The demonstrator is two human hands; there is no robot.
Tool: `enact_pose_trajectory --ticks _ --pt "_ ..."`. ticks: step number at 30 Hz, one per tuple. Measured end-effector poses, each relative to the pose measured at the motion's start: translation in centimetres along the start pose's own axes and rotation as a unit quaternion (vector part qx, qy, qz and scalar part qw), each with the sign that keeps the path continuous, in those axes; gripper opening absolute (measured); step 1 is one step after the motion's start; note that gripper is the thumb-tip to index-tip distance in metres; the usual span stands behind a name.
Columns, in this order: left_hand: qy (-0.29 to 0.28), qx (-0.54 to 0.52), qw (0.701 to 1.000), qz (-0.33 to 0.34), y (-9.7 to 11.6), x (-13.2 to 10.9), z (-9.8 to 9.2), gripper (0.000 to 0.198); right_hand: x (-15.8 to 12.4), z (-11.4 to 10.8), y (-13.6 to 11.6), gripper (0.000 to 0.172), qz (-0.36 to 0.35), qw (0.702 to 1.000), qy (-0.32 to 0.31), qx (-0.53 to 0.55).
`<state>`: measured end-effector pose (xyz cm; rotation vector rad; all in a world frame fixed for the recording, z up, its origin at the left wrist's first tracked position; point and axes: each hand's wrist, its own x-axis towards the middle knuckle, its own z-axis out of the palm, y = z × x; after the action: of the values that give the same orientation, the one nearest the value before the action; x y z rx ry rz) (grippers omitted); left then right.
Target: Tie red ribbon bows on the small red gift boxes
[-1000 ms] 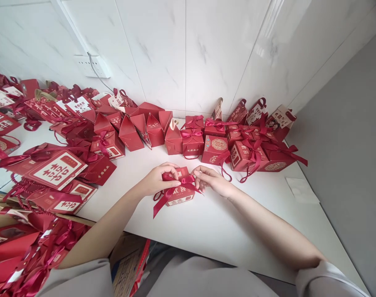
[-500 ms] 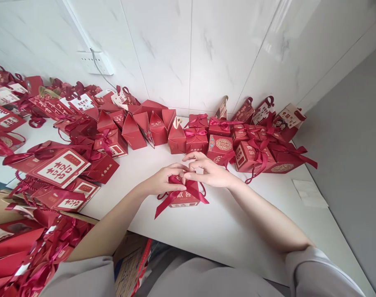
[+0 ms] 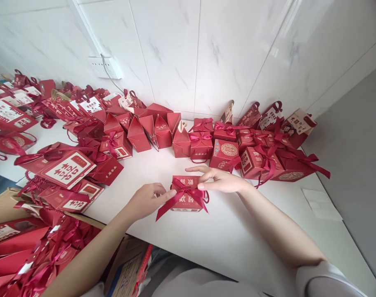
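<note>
A small red gift box (image 3: 188, 204) with pale lettering sits on the white table in front of me. A dark red satin ribbon (image 3: 185, 190) is tied over its top in a bow, its tails hanging down the near side. At the box's left, my left hand (image 3: 150, 200) is closed, the thumb lying on the ribbon and the other fingers curled. My right hand (image 3: 220, 180) pinches the ribbon at the bow's right side, with the index finger stretched out above the box. A twisted red cord handle (image 3: 207, 197) shows at the right side of the box.
Several ribboned red boxes (image 3: 201, 142) and open-topped red boxes (image 3: 139, 134) line the wall. More boxes (image 3: 67, 169) are heaped at the left, above a carton (image 3: 6, 200) full of red packaging. A white paper (image 3: 321, 204) lies at right; a socket strip (image 3: 105, 67) is on the wall.
My hands have moved apart from above the box to either side of it, and the bow now shows between them. The view has shifted slightly, so the surroundings appear farther right.
</note>
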<state>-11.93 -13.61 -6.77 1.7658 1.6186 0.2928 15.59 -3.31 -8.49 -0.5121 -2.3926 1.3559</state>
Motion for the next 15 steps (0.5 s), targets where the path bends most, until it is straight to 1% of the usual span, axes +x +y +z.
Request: enact_pose_trajectory --ticks 2,4,5,7,10,13,15 --pt "-0.057 -0.057 0.997 -0.010 -0.3 -0.4 0.5 0.054 -0.1 -0.1 -0.2 0.024 -0.026 0.999 -0.021 -0.008" --pt "-0.106 -0.111 0.988 0.002 -0.5 -0.6 0.8 0.053 -0.2 -0.3 -0.3 0.020 -0.039 0.999 -0.034 0.011" --pt "-0.121 -0.142 0.982 0.014 -0.6 -0.7 0.9 0.051 -0.3 -0.3 -0.3 0.019 -0.036 0.998 -0.033 0.032" --pt "-0.132 -0.215 0.967 0.032 -0.7 -0.7 1.0 0.047 -0.2 -0.2 -0.2 0.024 -0.017 0.996 -0.016 0.080" --pt "-0.143 -0.307 0.941 0.005 -1.0 -0.6 1.2 0.044 0.2 0.2 0.2 0.034 0.021 0.991 0.020 0.130" --pt "-0.153 -0.354 0.922 -0.027 -1.2 -0.5 1.4 0.042 0.6 0.9 0.6 0.039 0.031 0.986 0.046 0.156" --pt "-0.164 -0.373 0.913 -0.031 -1.3 -0.5 1.5 0.042 0.8 1.3 0.7 0.040 0.028 0.982 0.068 0.175"
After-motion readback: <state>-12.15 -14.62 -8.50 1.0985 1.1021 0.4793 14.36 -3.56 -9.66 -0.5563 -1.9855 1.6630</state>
